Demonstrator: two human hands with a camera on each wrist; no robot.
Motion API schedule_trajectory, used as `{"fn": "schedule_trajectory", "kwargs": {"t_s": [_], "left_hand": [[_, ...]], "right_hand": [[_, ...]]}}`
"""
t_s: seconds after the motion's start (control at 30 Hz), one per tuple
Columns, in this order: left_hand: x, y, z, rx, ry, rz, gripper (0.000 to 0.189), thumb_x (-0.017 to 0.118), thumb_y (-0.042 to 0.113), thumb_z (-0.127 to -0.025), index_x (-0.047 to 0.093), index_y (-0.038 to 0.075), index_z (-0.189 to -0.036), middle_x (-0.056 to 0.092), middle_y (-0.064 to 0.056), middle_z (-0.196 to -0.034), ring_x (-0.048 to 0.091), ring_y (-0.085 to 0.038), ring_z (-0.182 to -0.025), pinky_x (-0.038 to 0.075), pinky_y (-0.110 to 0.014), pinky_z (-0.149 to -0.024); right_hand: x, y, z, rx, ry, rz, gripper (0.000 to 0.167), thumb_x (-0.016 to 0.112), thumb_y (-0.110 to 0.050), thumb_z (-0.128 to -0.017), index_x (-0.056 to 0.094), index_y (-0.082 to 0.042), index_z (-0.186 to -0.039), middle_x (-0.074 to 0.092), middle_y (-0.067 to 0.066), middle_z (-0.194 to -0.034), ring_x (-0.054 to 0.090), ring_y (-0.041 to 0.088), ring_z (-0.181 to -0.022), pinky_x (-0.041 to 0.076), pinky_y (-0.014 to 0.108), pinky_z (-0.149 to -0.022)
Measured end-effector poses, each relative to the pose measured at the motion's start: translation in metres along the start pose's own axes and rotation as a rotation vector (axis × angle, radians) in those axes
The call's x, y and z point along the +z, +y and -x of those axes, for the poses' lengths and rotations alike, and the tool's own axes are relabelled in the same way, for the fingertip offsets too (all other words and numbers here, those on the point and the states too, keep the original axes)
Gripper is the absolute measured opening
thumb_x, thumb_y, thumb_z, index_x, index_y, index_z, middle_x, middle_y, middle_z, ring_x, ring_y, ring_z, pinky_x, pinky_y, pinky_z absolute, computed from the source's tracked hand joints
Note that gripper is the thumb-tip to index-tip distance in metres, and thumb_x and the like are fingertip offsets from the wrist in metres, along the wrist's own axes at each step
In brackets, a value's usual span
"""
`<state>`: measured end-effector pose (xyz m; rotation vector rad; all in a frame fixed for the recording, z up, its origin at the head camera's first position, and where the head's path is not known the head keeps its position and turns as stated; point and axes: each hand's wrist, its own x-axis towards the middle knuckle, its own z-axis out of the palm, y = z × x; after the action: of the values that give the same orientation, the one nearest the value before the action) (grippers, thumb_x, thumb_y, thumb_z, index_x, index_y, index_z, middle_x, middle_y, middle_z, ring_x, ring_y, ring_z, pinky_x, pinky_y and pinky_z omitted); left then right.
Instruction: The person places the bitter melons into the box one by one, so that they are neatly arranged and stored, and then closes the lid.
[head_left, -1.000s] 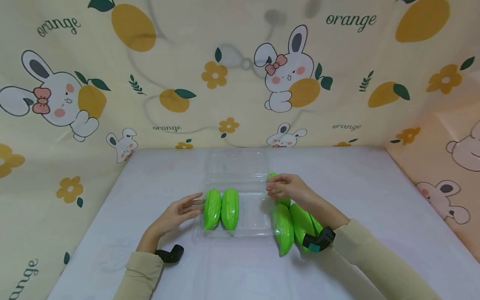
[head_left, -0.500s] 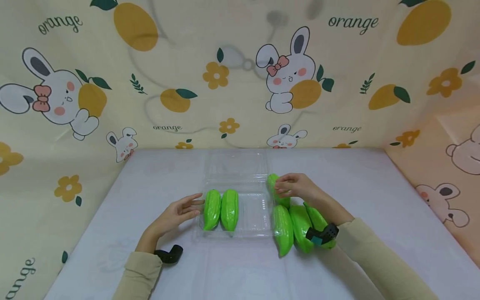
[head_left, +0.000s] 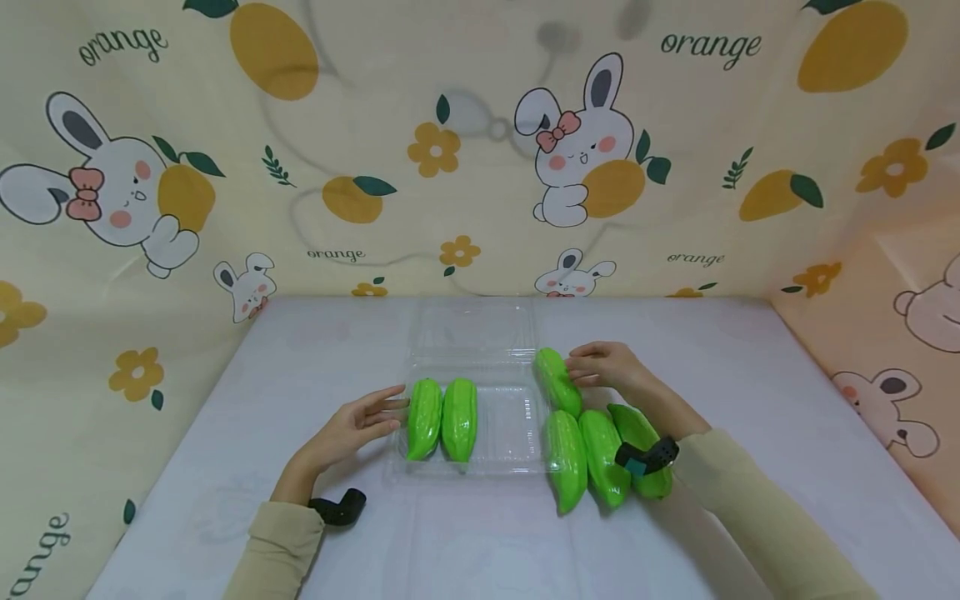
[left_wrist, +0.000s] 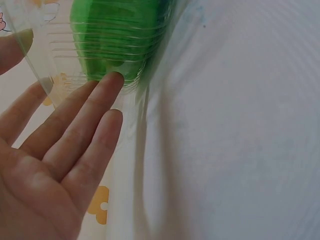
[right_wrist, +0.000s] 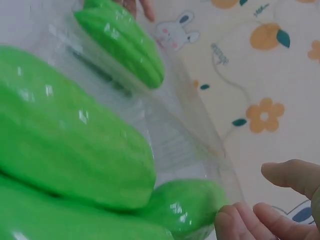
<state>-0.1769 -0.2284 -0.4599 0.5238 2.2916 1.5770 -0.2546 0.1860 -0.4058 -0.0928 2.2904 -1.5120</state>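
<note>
A clear plastic box (head_left: 510, 425) stands with its lid folded back, two glossy green ridged fruits (head_left: 459, 419) side by side in its left part. My left hand (head_left: 358, 427) is at the box's left wall with fingers extended; in the left wrist view its fingertips (left_wrist: 111, 82) overlap the ribbed plastic in front of a fruit. Along the box's right side, my right hand (head_left: 611, 367) has its fingertips right at the farthest loose green fruit (head_left: 557, 382). In the right wrist view the thumb (right_wrist: 285, 175) stands apart from the fingers, away from that fruit (right_wrist: 187, 202).
Nearer to me, several more green fruits (head_left: 604, 458) lie in a row right of the box, partly under my right wrist with its black camera (head_left: 647, 457). The flat clear lid (head_left: 474, 327) reaches toward the patterned backdrop (head_left: 480, 192). White cloth (head_left: 480, 542) covers the table.
My right hand has drawn off to the right from the box's edge, uncovering most of the farthest loose fruit. The left hand stays by the box's left wall.
</note>
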Motion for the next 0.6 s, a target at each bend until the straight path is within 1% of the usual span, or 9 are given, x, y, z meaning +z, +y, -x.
{"fn": "schedule_trajectory", "kwargs": {"t_s": [0.1,0.17,0.3,0.4,0.5,0.6], "left_hand": [[0.0,0.0,0.0,-0.004,0.004,0.001,0.063,0.058,0.023,-0.097,0.03,0.003,-0.15,0.044,-0.026,-0.147,0.053,-0.042,-0.128,0.051,-0.028,-0.102],[0.0,-0.001,0.0,0.002,0.002,-0.006,0.064,0.058,0.022,-0.097,0.029,0.001,-0.15,0.044,-0.027,-0.147,0.053,-0.042,-0.128,0.052,-0.027,-0.101],[-0.001,-0.002,0.0,0.004,0.003,-0.011,0.063,0.057,0.022,-0.097,0.03,0.001,-0.15,0.044,-0.028,-0.146,0.053,-0.043,-0.127,0.052,-0.034,-0.102],[-0.001,-0.002,0.0,0.005,0.002,-0.008,0.061,0.057,0.021,-0.098,0.03,0.002,-0.15,0.044,-0.029,-0.146,0.052,-0.045,-0.127,0.051,-0.039,-0.103],[-0.001,-0.001,0.0,0.004,0.0,-0.003,0.061,0.057,0.02,-0.098,0.03,0.002,-0.15,0.044,-0.029,-0.146,0.052,-0.045,-0.128,0.05,-0.042,-0.104],[-0.002,-0.001,0.001,0.004,-0.002,-0.002,0.062,0.057,0.02,-0.098,0.03,0.002,-0.15,0.044,-0.029,-0.146,0.052,-0.044,-0.128,0.05,-0.042,-0.104]], "right_hand": [[-0.002,0.001,-0.003,0.012,0.028,-0.005,0.045,0.06,-0.017,-0.095,0.049,0.013,-0.127,0.066,0.01,-0.11,0.068,0.006,-0.083,0.06,0.029,-0.084],[-0.003,0.0,-0.003,0.026,0.039,-0.016,0.046,0.06,-0.016,-0.095,0.048,0.014,-0.127,0.065,0.011,-0.11,0.067,0.005,-0.082,0.06,0.027,-0.082],[-0.004,0.0,-0.005,0.07,0.045,-0.016,0.048,0.059,-0.017,-0.096,0.045,0.013,-0.13,0.061,0.012,-0.114,0.064,0.005,-0.083,0.059,0.025,-0.082],[-0.004,0.003,-0.008,0.116,0.049,-0.012,0.049,0.06,-0.02,-0.095,0.046,0.011,-0.131,0.061,0.009,-0.109,0.063,0.006,-0.083,0.059,0.024,-0.082],[-0.005,0.007,-0.012,0.154,0.041,0.0,0.051,0.061,-0.023,-0.094,0.046,0.009,-0.131,0.061,0.005,-0.103,0.063,0.008,-0.083,0.059,0.025,-0.083],[-0.006,0.012,-0.014,0.178,0.015,0.026,0.053,0.062,-0.027,-0.094,0.047,0.007,-0.131,0.063,0.005,-0.104,0.065,0.009,-0.085,0.058,0.029,-0.087]]}}
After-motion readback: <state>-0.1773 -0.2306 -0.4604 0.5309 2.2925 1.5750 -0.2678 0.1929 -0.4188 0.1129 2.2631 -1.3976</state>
